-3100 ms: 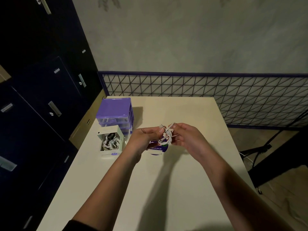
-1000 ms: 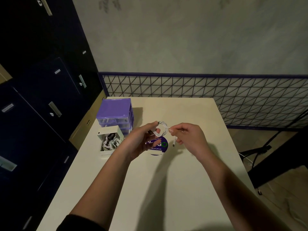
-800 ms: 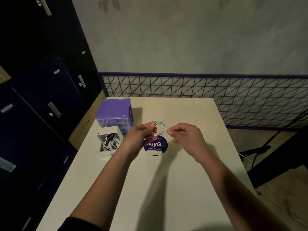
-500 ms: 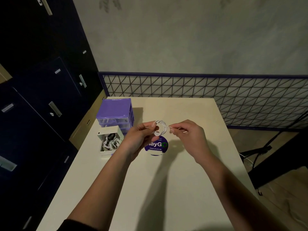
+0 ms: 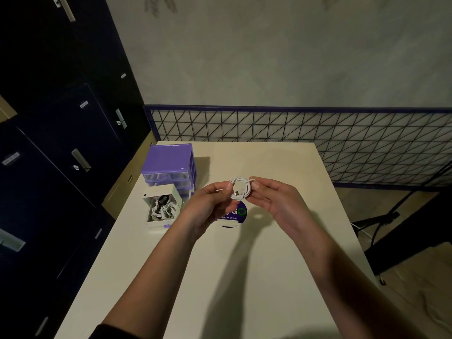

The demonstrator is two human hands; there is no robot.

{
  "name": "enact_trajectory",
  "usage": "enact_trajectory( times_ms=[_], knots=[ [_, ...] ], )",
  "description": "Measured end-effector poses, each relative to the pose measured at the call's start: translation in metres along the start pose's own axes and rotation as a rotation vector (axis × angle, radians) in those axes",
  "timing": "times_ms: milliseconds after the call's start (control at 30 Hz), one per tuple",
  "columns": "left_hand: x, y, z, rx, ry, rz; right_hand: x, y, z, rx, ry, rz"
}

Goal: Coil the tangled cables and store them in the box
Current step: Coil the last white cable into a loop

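Note:
A white cable [image 5: 241, 189] is wound into a small round coil and held above the table between both hands. My left hand [image 5: 210, 206] pinches the coil's left side with thumb and fingers. My right hand [image 5: 271, 199] pinches its right side with thumb and forefinger. One plug end lies inside the loop. A small white box [image 5: 162, 209] stands open at the table's left, holding several coiled white cables and a dark one.
A purple drawer unit [image 5: 170, 165] stands just behind the box. A round purple sticker [image 5: 233, 215] lies on the cream table [image 5: 244, 277] under my hands. A wire mesh fence [image 5: 318, 140] runs behind the table; dark lockers [image 5: 61, 143] line the left.
The loose tangle has become a neat coil. My right hand fed the last free end in and closed onto the coil's right side; both hands stayed over the sticker.

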State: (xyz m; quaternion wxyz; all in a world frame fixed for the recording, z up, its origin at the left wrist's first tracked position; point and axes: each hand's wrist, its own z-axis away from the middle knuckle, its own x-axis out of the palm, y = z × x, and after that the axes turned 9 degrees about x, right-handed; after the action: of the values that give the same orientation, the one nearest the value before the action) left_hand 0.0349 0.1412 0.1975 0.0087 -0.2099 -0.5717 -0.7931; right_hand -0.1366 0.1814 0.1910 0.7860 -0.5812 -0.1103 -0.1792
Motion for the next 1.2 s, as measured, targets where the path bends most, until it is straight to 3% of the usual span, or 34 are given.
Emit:
enact_trajectory(
  times_ms=[233,433,633,1200],
  knots=[
    [0.006,-0.001,0.0,0.033,-0.004,-0.012,0.002,-0.003,-0.001,0.132,-0.062,-0.189],
    [0.007,-0.004,0.001,0.08,0.07,0.013,0.005,0.0,0.004,0.168,-0.025,-0.064],
    [0.009,-0.004,-0.001,0.102,0.071,0.05,0.008,0.0,0.006,0.248,-0.088,-0.118],
    [0.011,-0.005,-0.002,0.032,0.009,0.144,0.015,-0.002,0.009,0.215,-0.159,-0.088]
  ],
)
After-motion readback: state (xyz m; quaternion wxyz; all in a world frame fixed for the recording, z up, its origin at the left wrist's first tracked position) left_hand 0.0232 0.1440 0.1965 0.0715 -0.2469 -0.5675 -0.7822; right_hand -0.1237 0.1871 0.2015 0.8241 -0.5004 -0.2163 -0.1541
